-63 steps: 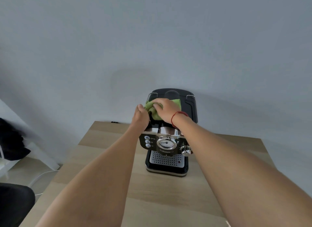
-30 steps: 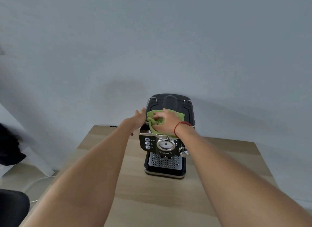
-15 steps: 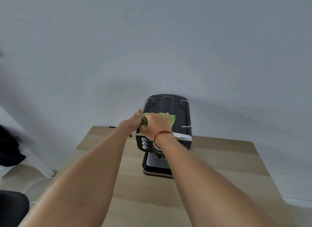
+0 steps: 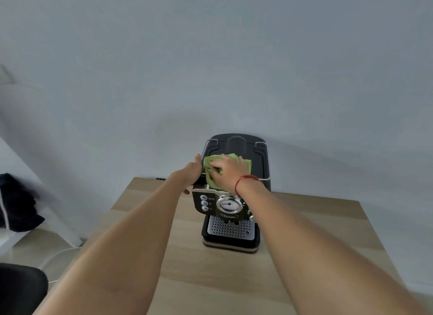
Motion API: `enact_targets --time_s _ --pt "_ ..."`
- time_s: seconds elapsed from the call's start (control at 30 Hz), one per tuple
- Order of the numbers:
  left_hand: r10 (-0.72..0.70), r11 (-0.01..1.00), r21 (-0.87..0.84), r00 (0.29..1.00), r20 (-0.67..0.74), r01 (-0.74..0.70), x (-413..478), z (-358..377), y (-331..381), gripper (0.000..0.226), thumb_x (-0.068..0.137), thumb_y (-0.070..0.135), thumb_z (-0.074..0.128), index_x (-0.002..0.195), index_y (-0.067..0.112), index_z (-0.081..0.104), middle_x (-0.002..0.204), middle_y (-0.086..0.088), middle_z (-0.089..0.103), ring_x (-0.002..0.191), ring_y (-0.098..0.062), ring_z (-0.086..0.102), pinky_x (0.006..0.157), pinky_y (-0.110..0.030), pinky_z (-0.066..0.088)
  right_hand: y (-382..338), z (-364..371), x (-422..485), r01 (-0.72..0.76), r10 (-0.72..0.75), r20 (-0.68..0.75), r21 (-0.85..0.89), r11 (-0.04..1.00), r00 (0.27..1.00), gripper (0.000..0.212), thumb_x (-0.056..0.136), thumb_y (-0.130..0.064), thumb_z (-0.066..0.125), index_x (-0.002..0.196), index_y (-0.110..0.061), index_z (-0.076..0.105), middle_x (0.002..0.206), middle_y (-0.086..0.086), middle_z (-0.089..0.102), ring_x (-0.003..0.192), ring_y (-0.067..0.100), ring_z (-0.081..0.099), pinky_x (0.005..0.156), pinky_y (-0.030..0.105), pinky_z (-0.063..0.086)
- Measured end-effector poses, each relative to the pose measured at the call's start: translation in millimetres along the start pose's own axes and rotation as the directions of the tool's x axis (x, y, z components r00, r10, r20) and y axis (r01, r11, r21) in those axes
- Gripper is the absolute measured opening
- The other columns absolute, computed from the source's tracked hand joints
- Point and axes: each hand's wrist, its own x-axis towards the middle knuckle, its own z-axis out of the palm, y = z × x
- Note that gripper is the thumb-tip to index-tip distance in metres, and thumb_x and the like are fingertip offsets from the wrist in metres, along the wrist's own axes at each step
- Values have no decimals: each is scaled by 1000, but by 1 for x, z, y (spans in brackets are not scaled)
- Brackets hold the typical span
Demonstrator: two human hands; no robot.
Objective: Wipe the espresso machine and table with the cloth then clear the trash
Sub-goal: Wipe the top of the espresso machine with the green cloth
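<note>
Arms: two bare forearms reach forward over the table, one from each side.
Table [image 4: 210, 279]: one, light wood, with the machine standing on its far half.
Coffee machine [image 4: 230, 211]: one, black with chrome trim, upright and facing the person; three round buttons [image 4: 204, 203] in a column, one round gauge [image 4: 229, 205], one perforated drip tray [image 4: 228, 229].
Left hand [image 4: 191, 173]: fingers wrapped on the machine's upper left edge, steadying it.
Right hand [image 4: 228, 171]: palm down, fingers spread, pressing the cloth onto the machine's top; one red string [image 4: 246, 180] around the wrist.
Cloth [image 4: 210, 164]: one, green, bunched under the right hand on the machine's top.
Wall [image 4: 210, 56]: plain and pale, just behind the machine.
Far left: one dark bundle [image 4: 16, 203], blurred.
</note>
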Motion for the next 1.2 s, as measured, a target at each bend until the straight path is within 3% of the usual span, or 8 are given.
enact_targets --time_s 0.1,0.27,0.37,0.57,0.7,0.8,1.0,1.2 --pt "14 997 -80 1000 17 -13 0 4 -2 76 93 61 8 108 6 58 85 -10 63 85 -26 58 98 -54 45 -1 -1 4 52 -54 -32 -70 996 998 34 95 -37 38 118 -32 63 138 -7 53 132 22 41 112 45 19" --pt "-12 999 50 999 36 10 -4 -4 6 73 94 59 7 142 13 38 143 -12 44 126 -29 46 92 -44 46 31 -7 23 -130 134 -86 44 991 987 44 97 -48 30 128 -32 57 151 -10 35 142 13 24 116 47 21" --pt "1 998 55 1000 -16 0 5 -11 17 57 96 43 14 131 11 46 135 -11 49 116 -26 50 92 -46 48 28 3 41 -202 197 -91 -52 978 976 46 95 -47 29 132 -33 52 153 -9 29 144 16 18 116 52 18" --pt "-11 987 -159 995 -95 -4 46 5 48 78 93 57 6 141 8 43 141 -17 48 131 -33 44 112 -46 32 19 8 74 -299 295 -50 -149 942 954 53 91 -52 32 139 -32 38 156 -2 21 147 26 5 115 53 11" --pt "-41 977 -213 990 -138 10 55 12 48 74 97 51 4 144 4 39 144 -19 44 136 -31 39 116 -44 26 27 5 99 -247 237 -77 -158 956 968 43 93 -35 31 128 -24 53 146 0 41 140 24 27 113 45 24" --pt "-24 988 -154 984 -178 -4 53 14 46 70 101 46 5 147 0 30 152 -20 32 143 -32 28 120 -43 16 29 -1 99 -198 202 -265 43 979 943 34 87 -21 34 99 -23 66 110 -1 66 109 25 58 94 36 43" --pt "-21 998 -70 983 -181 9 49 15 48 67 102 44 6 148 1 27 155 -18 27 145 -31 23 120 -42 13 47 -21 91 -237 485 -463 495 836 742 29 100 -14 34 117 -6 55 120 14 58 112 28 55 82 22 35" --pt "-37 998 -55 988 -153 29 51 14 47 65 102 42 6 150 3 23 156 -17 24 145 -30 21 120 -42 12 32 -15 114 -253 261 -123 75 965 958 30 96 -14 41 122 -11 56 117 12 65 113 32 57 97 35 37"
